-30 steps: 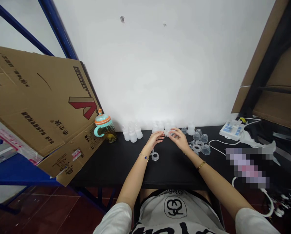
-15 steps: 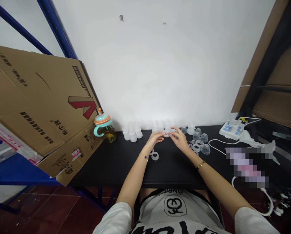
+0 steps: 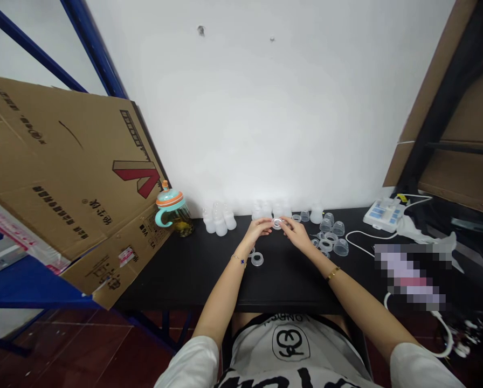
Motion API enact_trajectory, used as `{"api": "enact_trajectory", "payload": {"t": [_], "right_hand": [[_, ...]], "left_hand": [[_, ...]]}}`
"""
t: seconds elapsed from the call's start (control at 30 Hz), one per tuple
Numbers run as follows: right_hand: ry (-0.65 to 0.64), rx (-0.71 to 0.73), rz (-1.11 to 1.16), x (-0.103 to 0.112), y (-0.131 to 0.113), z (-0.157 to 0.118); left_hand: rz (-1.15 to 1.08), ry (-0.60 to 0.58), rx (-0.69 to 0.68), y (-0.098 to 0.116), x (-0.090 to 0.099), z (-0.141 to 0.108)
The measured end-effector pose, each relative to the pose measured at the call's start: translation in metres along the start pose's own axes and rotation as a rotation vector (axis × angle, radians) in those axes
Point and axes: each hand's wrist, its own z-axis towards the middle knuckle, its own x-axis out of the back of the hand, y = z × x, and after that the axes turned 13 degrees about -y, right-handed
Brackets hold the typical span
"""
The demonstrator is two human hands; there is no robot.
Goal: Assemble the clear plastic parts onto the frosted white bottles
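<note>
Between my hands, above the black table, is a small clear ring. My left hand grips its left side with the fingertips, and my right hand pinches its right side. Another translucent ring lies on the table just below my left wrist. Beyond my hands, white bottles stand against the wall. To the right of my right hand are clear domed caps and more loose rings.
A group of white bottles and a teal-lidded jug stand on the left of the black table. A large cardboard box leans further left. At right are a white power strip, cables and a blurred-out item.
My right hand's fingers have lowered and closed in on the ring, which is still between both hands. My left hand has barely moved.
</note>
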Motion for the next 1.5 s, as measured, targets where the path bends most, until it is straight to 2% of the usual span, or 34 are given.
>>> {"api": "enact_trajectory", "payload": {"t": [0.37, 0.73, 1.0, 1.5], "right_hand": [[0.004, -0.037, 0.134, 0.0005, -0.0017, 0.0001], [0.004, -0.061, 0.232, 0.001, 0.0037, 0.0035], [-0.006, -0.068, 0.219, 0.0024, -0.0018, 0.0024], [-0.035, -0.073, 0.233, 0.0023, -0.0001, 0.0024]], "left_hand": [[0.079, -0.066, -0.034, -0.0016, -0.0004, 0.0009], [0.123, -0.076, -0.072, -0.0067, 0.002, 0.0031], [0.139, -0.044, -0.106, -0.0022, -0.0023, 0.0001], [0.177, -0.055, -0.108, -0.0031, -0.0032, 0.0008]]}}
